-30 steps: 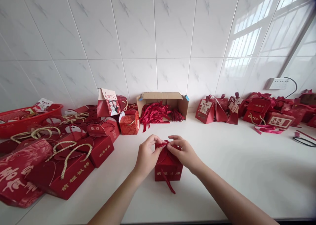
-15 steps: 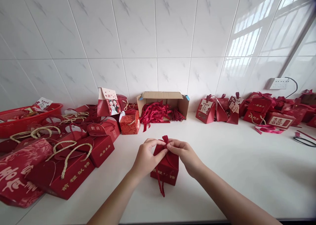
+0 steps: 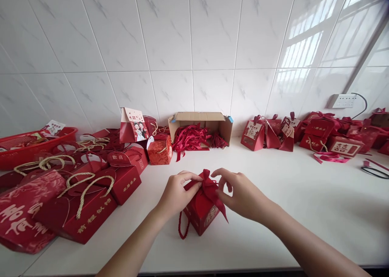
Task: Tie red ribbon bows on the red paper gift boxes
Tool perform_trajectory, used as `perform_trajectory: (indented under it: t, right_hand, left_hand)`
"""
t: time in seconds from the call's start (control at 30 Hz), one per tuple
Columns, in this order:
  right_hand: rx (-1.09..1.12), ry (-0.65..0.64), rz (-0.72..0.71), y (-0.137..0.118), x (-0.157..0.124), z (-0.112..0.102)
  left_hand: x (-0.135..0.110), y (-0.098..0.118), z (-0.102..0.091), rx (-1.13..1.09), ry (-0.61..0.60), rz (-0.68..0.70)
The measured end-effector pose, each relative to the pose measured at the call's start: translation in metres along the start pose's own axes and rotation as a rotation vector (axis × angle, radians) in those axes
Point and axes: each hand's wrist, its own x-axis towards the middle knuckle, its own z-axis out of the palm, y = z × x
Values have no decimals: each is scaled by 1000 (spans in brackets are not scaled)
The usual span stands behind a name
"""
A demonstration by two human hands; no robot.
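Note:
A small red gift box [image 3: 200, 212] stands on the white table in front of me, turned with one corner toward me. On its top is a dark red ribbon bow [image 3: 209, 188], one tail hanging over the right side. My left hand [image 3: 179, 190] pinches the bow's left side between thumb and fingertips. Just right of the bow, my right hand [image 3: 240, 192] has its index finger and thumb apart, the thumb close beside the ribbon. A twisted red cord handle [image 3: 183, 230] droops at the box's left side.
Red gift boxes with rope handles [image 3: 82, 212] crowd the left, beside a red basket [image 3: 68, 137]. At the wall lies a cardboard box [image 3: 223, 127] with red ribbons [image 3: 191, 137]. Finished-looking bags [image 3: 253, 135] and boxes [image 3: 345, 145] line the back right, near a black loop [image 3: 375, 172].
The gift box has turned, bringing a corner toward me. My right hand has let go of the bow and moved slightly right. A ribbon tail now hangs over the right side.

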Motion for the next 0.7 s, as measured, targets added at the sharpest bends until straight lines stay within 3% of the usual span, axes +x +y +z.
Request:
perform_trajectory:
  t: [0.17,0.33,0.43,0.53,0.7]
  right_hand:
    - [92,13,8,9,13,-7]
    - [245,-76,28,26,19,-1]
    - [240,-32,-10,24,13,-7]
    - [269,-67,-29,17,9,-16]
    - [361,-28,64,12,30,-14]
  left_hand:
    - [1,-1,-2,9,-5,5]
    - [1,-2,-4,30,-18,19]
    - [1,-1,-5,23,-34,24]
    - [2,0,-6,16,-47,37]
    - [4,5,-11,59,-82,63]
